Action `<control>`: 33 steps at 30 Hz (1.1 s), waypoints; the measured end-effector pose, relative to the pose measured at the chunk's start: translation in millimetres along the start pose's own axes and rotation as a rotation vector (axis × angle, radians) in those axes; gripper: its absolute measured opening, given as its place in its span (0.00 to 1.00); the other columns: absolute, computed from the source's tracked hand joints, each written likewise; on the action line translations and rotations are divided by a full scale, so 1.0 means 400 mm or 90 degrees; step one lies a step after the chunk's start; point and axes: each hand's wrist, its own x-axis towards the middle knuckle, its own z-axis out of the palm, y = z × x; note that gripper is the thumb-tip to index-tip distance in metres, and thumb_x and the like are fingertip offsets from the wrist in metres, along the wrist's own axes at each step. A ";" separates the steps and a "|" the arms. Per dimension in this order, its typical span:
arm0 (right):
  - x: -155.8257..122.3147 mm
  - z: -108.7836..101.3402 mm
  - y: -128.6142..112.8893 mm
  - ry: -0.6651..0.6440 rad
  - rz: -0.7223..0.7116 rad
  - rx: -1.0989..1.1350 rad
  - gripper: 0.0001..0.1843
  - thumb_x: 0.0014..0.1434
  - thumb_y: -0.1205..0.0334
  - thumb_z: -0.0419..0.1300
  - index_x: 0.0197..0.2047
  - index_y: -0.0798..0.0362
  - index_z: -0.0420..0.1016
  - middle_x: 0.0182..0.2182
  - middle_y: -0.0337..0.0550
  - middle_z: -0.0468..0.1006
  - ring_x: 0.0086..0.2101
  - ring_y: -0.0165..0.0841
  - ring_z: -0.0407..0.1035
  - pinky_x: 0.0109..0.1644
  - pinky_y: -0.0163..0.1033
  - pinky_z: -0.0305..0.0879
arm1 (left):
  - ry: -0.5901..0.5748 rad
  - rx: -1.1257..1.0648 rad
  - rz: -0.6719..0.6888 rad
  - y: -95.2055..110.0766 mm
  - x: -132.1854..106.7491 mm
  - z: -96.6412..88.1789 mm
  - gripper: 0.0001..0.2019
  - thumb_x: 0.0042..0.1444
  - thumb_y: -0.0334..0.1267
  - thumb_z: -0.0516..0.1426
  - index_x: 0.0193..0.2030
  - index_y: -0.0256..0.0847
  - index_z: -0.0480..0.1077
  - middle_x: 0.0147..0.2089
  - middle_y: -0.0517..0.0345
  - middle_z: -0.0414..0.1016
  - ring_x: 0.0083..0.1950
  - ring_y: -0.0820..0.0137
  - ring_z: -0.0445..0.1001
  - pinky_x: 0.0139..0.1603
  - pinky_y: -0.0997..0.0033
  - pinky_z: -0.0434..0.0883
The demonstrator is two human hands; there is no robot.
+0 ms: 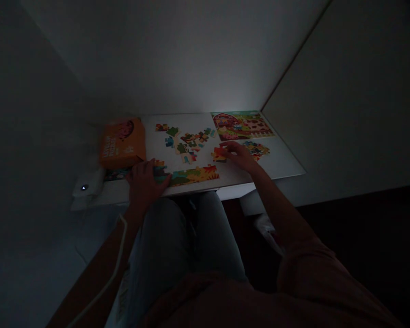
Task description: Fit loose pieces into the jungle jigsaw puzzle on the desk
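Your white worktop [283, 164] sits in a dim corner between pale walls, and it carries everything in play. Largest on it is the orange puzzle box [123, 142] at the left; there is lettering on its lid, but it is too dark and small to read. At the far right lies the farm reference picture [242, 125], showing a red barn; no writing can be made out on it either. Along the near edge you have a joined strip of puzzle [191, 175], what looks like a bottom border only, so most of the picture is left to build. Your left hand [144, 182] rests flat on that strip's left end, fingers spread, holding nothing. A scatter of loose pieces [189, 141] lies in the middle, unsorted, and a smaller joined cluster [258, 149] sits just below the reference picture. Your right hand [239, 155] has its grip pinched on a small red-orange piece [219, 154], held just above the strip's right end.
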 end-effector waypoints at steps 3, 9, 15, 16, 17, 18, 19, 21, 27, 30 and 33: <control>-0.081 -0.008 0.005 -0.028 0.031 0.008 0.35 0.68 0.27 0.70 0.64 0.43 0.86 0.46 0.47 0.88 0.45 0.45 0.82 0.56 0.55 0.82 | -0.009 0.002 0.003 -0.001 0.001 0.000 0.39 0.72 0.62 0.59 0.81 0.41 0.68 0.78 0.29 0.73 0.81 0.30 0.66 0.81 0.23 0.64; -0.097 0.004 0.014 -0.080 0.010 -0.036 0.32 0.70 0.29 0.67 0.62 0.44 0.88 0.43 0.45 0.89 0.40 0.43 0.80 0.48 0.50 0.79 | -0.018 0.003 0.000 0.005 0.005 -0.009 0.35 0.72 0.61 0.59 0.78 0.45 0.71 0.76 0.31 0.75 0.81 0.33 0.67 0.81 0.26 0.63; -0.099 0.001 -0.001 -0.094 -0.014 -0.090 0.26 0.71 0.34 0.69 0.58 0.46 0.88 0.37 0.44 0.86 0.39 0.42 0.77 0.48 0.48 0.73 | -0.013 -0.013 0.007 0.003 0.006 -0.010 0.33 0.71 0.60 0.62 0.76 0.46 0.72 0.74 0.31 0.75 0.80 0.32 0.68 0.81 0.24 0.62; -0.100 0.000 -0.004 -0.093 -0.012 -0.103 0.25 0.72 0.36 0.69 0.57 0.46 0.88 0.37 0.44 0.85 0.39 0.42 0.76 0.49 0.49 0.72 | -0.012 -0.011 0.006 0.001 0.006 -0.009 0.33 0.71 0.60 0.62 0.76 0.48 0.72 0.74 0.32 0.75 0.79 0.32 0.68 0.80 0.24 0.62; -0.101 0.000 -0.008 -0.092 -0.011 -0.115 0.24 0.72 0.37 0.69 0.57 0.46 0.88 0.36 0.44 0.85 0.39 0.42 0.76 0.49 0.49 0.72 | -0.010 -0.009 0.006 0.000 0.006 -0.008 0.33 0.71 0.60 0.62 0.76 0.48 0.72 0.74 0.33 0.76 0.79 0.31 0.68 0.80 0.24 0.63; -0.101 0.000 -0.011 -0.093 -0.011 -0.123 0.23 0.72 0.38 0.69 0.57 0.46 0.88 0.36 0.44 0.85 0.39 0.42 0.76 0.50 0.49 0.71 | -0.009 -0.007 0.007 -0.001 0.006 -0.007 0.33 0.71 0.60 0.62 0.76 0.47 0.72 0.74 0.33 0.76 0.79 0.31 0.68 0.80 0.24 0.63; -0.102 0.000 -0.014 -0.095 -0.012 -0.129 0.22 0.72 0.39 0.69 0.57 0.46 0.88 0.36 0.44 0.85 0.39 0.43 0.76 0.50 0.49 0.71 | -0.010 -0.005 0.008 -0.002 0.007 -0.006 0.33 0.71 0.60 0.61 0.76 0.47 0.73 0.74 0.33 0.76 0.79 0.31 0.68 0.79 0.24 0.63; -0.102 0.001 -0.018 -0.098 -0.014 -0.138 0.22 0.73 0.39 0.68 0.57 0.46 0.88 0.36 0.44 0.85 0.40 0.43 0.75 0.49 0.49 0.69 | -0.010 0.002 0.008 -0.002 0.008 -0.006 0.33 0.71 0.61 0.61 0.75 0.46 0.73 0.74 0.33 0.76 0.78 0.33 0.68 0.79 0.25 0.64; -0.106 0.005 -0.015 -0.095 -0.030 -0.197 0.20 0.72 0.43 0.70 0.58 0.46 0.87 0.40 0.45 0.87 0.41 0.43 0.77 0.59 0.54 0.67 | -0.010 -0.001 0.007 0.005 0.010 -0.009 0.31 0.70 0.59 0.62 0.74 0.48 0.73 0.75 0.34 0.75 0.79 0.33 0.68 0.79 0.24 0.63; -0.105 0.007 -0.008 -0.098 -0.051 -0.228 0.17 0.73 0.46 0.69 0.59 0.45 0.87 0.47 0.48 0.88 0.46 0.46 0.79 0.64 0.57 0.65 | -0.011 -0.007 0.007 0.006 0.011 -0.009 0.32 0.70 0.58 0.62 0.74 0.45 0.73 0.75 0.31 0.75 0.79 0.32 0.68 0.79 0.24 0.63; -0.102 0.009 -0.002 -0.093 -0.069 -0.275 0.16 0.73 0.45 0.70 0.57 0.44 0.88 0.53 0.50 0.87 0.52 0.50 0.78 0.65 0.58 0.64 | -0.011 -0.009 0.007 0.004 0.012 -0.008 0.32 0.69 0.58 0.62 0.74 0.45 0.73 0.76 0.32 0.73 0.80 0.30 0.67 0.79 0.23 0.63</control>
